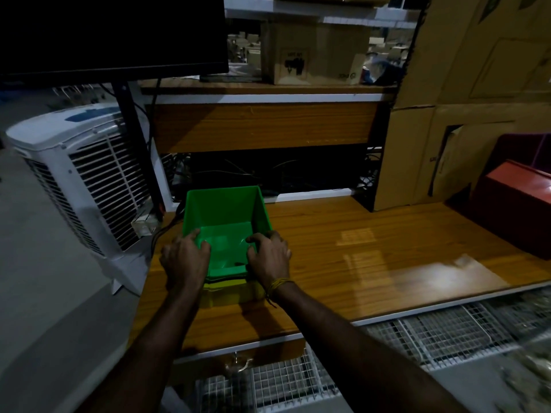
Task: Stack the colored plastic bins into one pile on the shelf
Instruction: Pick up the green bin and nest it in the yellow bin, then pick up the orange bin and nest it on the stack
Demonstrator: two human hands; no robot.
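Observation:
A green plastic bin (223, 210) sits nested in a yellow bin (226, 293) at the left end of the wooden shelf (372, 251). Only the yellow bin's front lip shows under the green one. My left hand (185, 257) grips the green bin's front left rim, fingers curled inside. My right hand (269, 254) grips its front right rim in the same way, a yellow thread around the wrist. The green bin is hollow with nothing in it.
A white air cooler (77, 171) stands left of the shelf. Cardboard boxes (447, 144) and a red box (515, 204) crowd the right back. A dark monitor (113, 34) hangs above left. Wire mesh racks (417, 338) lie below the shelf's front edge.

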